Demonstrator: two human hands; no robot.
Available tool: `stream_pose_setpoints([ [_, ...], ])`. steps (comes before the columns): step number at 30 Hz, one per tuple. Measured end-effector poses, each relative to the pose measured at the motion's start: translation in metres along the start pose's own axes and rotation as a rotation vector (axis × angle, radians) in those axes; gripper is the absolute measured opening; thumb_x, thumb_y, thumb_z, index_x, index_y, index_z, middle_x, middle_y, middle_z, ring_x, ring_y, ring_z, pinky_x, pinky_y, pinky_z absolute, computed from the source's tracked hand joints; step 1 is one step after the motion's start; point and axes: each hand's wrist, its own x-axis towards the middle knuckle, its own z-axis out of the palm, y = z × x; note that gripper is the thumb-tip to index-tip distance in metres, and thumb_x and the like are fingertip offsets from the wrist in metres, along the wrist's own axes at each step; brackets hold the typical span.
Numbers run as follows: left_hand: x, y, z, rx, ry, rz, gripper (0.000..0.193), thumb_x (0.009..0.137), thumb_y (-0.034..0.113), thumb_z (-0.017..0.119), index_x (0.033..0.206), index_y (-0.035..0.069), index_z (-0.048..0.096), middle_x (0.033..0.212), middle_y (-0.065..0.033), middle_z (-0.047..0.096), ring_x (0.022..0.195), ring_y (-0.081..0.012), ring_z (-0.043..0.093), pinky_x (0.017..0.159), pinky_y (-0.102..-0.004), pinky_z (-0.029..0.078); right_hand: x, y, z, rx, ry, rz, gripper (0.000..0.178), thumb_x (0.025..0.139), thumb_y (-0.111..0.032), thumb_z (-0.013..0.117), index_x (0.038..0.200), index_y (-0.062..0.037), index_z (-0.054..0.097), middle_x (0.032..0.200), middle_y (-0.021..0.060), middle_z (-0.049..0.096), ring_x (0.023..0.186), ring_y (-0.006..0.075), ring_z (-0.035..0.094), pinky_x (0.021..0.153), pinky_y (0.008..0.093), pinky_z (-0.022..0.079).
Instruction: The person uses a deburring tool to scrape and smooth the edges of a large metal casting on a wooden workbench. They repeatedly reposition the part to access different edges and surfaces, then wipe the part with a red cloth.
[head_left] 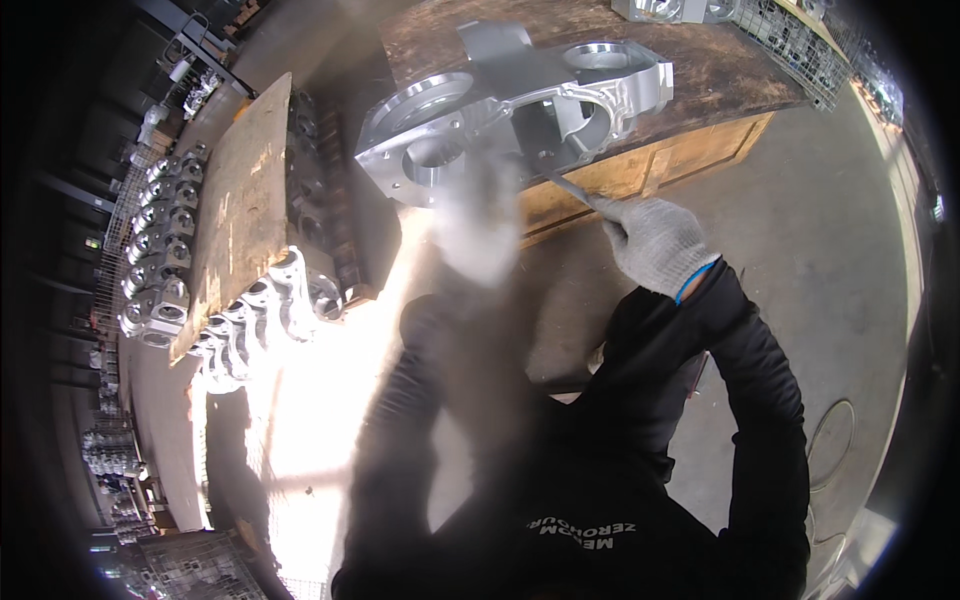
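A large silver machined metal casting (510, 75) with round bores lies on the wooden bench at the top of the view. My right hand (655, 245), in a light knitted glove with a blue cuff edge, is closed around a slim grey metal tool (575, 190). Its tip reaches the casting's near edge; I cannot tell whether it is a file or a scraper. Smeared by motion, my gloved left hand (478, 225) is in front of the casting's near left corner. Its fingers cannot be made out.
The brown-topped wooden bench (715, 75) carries more metal parts at its far end, beside a wire basket (795, 50). On the left, a wooden board (240, 210) stands between rows of castings (160, 240). A thin hoop (832, 445) lies on the floor at right.
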Motion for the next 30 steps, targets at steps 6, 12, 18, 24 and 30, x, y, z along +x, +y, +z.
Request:
stream_pose_setpoints([
  [6, -0.066, -0.022, 0.101, -0.638, -0.42, -0.779, 0.06, 0.112, 0.054, 0.053, 0.093, -0.001, 0.072, 0.075, -0.006, 0.066, 0.066, -0.015, 0.059, 0.064, -0.0328, 0.049, 0.012, 0.003, 0.003, 0.045, -0.011, -0.023, 0.036, 0.095, -0.023, 0.065, 0.128, -0.0199, 0.078, 0.094, 0.0179, 0.077, 0.091, 0.0406, 0.075, 0.08, 0.0547, 0.059],
  [12, -0.042, -0.016, 0.128, -0.754, -0.483, -0.815, 0.06, 0.114, 0.048, 0.049, 0.091, -0.004, 0.069, 0.075, -0.0079, 0.067, 0.066, -0.0192, 0.064, 0.059, -0.0364, 0.05, 0.026, 0.01, -0.008, -0.069, -0.154, 0.065, 0.035, 0.101, -0.022, 0.063, 0.133, -0.0115, 0.074, 0.107, 0.0216, 0.076, 0.101, 0.0442, 0.072, 0.089, 0.0529, 0.058],
  [18, -0.05, -0.019, 0.124, -0.557, -0.439, -0.785, 0.059, 0.113, 0.049, 0.049, 0.093, -0.004, 0.068, 0.074, -0.0087, 0.066, 0.069, -0.0184, 0.064, 0.064, -0.0369, 0.052, 0.023, 0.005, -0.003, 0.022, -0.065, -0.029, 0.045, 0.091, -0.021, 0.063, 0.135, -0.0183, 0.074, 0.101, 0.0215, 0.077, 0.099, 0.0436, 0.073, 0.087, 0.0556, 0.059],
  [24, -0.043, -0.047, 0.146, -0.643, -0.362, -0.722, 0.068, 0.114, 0.052, 0.043, 0.092, -0.006, 0.071, 0.076, -0.0143, 0.071, 0.066, -0.0246, 0.069, 0.061, -0.0397, 0.054, 0.036, 0.02, 0.015, -0.013, -0.089, -0.073, 0.042, 0.093, -0.025, 0.064, 0.134, -0.0211, 0.074, 0.095, 0.0215, 0.075, 0.094, 0.0435, 0.073, 0.083, 0.0565, 0.058],
  [30, -0.021, -0.026, 0.105, -0.432, -0.621, -0.584, 0.075, 0.113, 0.059, 0.041, 0.096, -0.007, 0.072, 0.081, -0.0204, 0.074, 0.081, -0.0351, 0.074, 0.075, -0.0486, 0.057, 0.036, 0.018, 0.006, -0.098, -0.071, -0.047, 0.041, 0.095, -0.025, 0.063, 0.134, -0.0212, 0.074, 0.102, 0.0218, 0.076, 0.099, 0.0425, 0.073, 0.084, 0.0556, 0.059],
])
